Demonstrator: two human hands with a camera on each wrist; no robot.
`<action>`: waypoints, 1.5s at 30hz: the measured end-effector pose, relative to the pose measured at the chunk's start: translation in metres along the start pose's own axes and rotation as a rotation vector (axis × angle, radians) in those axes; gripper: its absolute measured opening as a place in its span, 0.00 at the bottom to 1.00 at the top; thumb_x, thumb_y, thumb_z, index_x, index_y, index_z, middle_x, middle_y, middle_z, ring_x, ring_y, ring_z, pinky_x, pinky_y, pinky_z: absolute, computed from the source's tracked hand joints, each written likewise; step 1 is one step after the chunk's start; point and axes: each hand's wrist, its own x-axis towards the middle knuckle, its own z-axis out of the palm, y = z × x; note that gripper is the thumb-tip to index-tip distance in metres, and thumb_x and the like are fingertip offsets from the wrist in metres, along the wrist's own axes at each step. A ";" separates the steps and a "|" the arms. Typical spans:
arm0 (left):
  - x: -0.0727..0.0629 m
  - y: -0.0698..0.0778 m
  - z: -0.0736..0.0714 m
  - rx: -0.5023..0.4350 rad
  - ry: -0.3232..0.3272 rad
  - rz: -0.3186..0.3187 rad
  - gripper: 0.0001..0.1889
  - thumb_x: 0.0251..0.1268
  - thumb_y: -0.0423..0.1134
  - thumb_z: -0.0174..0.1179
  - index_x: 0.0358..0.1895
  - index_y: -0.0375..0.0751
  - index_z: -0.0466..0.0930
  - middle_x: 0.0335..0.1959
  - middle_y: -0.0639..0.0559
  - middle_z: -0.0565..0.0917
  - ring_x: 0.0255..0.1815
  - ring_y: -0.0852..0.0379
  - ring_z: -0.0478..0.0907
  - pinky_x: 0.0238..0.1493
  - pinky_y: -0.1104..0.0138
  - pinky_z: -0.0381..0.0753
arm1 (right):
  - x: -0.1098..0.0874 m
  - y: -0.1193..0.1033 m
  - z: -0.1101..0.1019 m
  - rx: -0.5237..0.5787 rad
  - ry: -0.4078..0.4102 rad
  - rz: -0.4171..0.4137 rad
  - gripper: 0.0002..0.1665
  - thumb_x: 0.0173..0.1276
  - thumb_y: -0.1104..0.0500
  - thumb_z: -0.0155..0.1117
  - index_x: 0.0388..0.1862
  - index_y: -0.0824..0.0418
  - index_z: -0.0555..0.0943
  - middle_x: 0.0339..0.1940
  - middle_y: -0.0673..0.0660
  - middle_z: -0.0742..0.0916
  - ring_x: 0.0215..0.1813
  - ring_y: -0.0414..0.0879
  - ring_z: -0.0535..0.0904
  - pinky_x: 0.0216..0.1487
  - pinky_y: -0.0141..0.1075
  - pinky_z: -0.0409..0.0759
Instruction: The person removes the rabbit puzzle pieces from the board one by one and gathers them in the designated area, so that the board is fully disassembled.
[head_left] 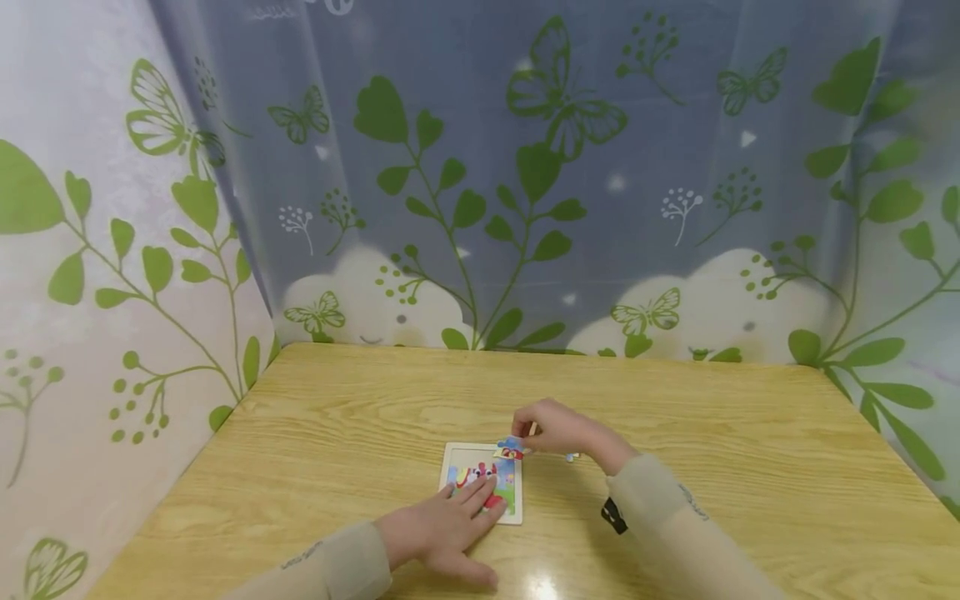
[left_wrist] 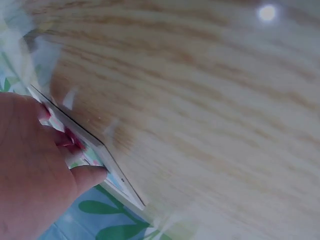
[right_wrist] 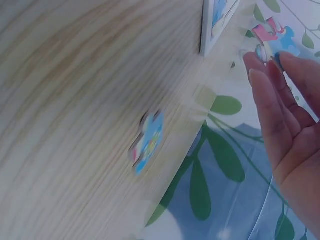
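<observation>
A small jigsaw puzzle in a white-rimmed tray (head_left: 519, 503) lies on the table, partly filled with colourful pieces. My left hand (head_left: 457, 527) rests flat on it with fingers spread, covering its lower left part. In the left wrist view the fingers of the left hand (left_wrist: 45, 160) touch the picture inside the rim. My right hand (head_left: 558, 429) pinches a blue, red and yellow puzzle piece (head_left: 510, 448) over the tray's upper right corner. In the right wrist view that piece sits between thumb and fingertips of the right hand (right_wrist: 287, 110).
Another puzzle piece (right_wrist: 149, 142), mostly blue, lies loose on the wooden table (head_left: 337, 433), right of the tray. A small black object (head_left: 613, 515) shows beside the right sleeve. A patterned curtain (head_left: 487, 208) stands behind the table's far edge.
</observation>
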 end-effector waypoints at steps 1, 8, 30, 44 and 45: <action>0.001 0.000 0.000 0.004 0.000 -0.002 0.45 0.53 0.73 0.32 0.69 0.47 0.48 0.69 0.42 0.44 0.68 0.49 0.39 0.61 0.50 0.52 | -0.003 0.001 -0.002 -0.005 0.002 -0.002 0.07 0.59 0.68 0.58 0.26 0.57 0.78 0.26 0.46 0.80 0.30 0.38 0.76 0.31 0.29 0.75; 0.003 0.002 -0.001 0.041 0.007 -0.012 0.45 0.53 0.73 0.30 0.69 0.46 0.49 0.69 0.42 0.45 0.68 0.50 0.41 0.62 0.54 0.51 | -0.022 0.008 -0.013 -0.023 0.020 0.010 0.07 0.57 0.69 0.59 0.29 0.58 0.79 0.26 0.46 0.80 0.31 0.38 0.76 0.33 0.31 0.75; 0.002 0.000 0.003 0.021 -0.003 0.007 0.47 0.52 0.74 0.32 0.69 0.46 0.46 0.69 0.41 0.42 0.69 0.50 0.38 0.63 0.54 0.49 | -0.066 0.048 -0.030 0.039 0.025 0.091 0.07 0.56 0.72 0.58 0.31 0.64 0.79 0.23 0.50 0.78 0.25 0.40 0.75 0.24 0.30 0.75; 0.001 0.000 0.001 0.029 0.003 0.015 0.47 0.51 0.75 0.33 0.69 0.45 0.46 0.69 0.41 0.43 0.68 0.49 0.39 0.62 0.53 0.51 | -0.082 0.066 -0.037 -0.022 0.042 0.126 0.07 0.55 0.72 0.60 0.30 0.62 0.80 0.24 0.48 0.79 0.27 0.38 0.74 0.28 0.31 0.75; 0.001 0.000 0.001 0.028 0.003 0.014 0.47 0.51 0.75 0.33 0.69 0.45 0.46 0.69 0.41 0.43 0.68 0.49 0.39 0.62 0.53 0.50 | -0.083 0.067 -0.037 -0.026 0.041 0.127 0.07 0.55 0.72 0.60 0.30 0.62 0.80 0.23 0.48 0.79 0.27 0.38 0.74 0.29 0.31 0.75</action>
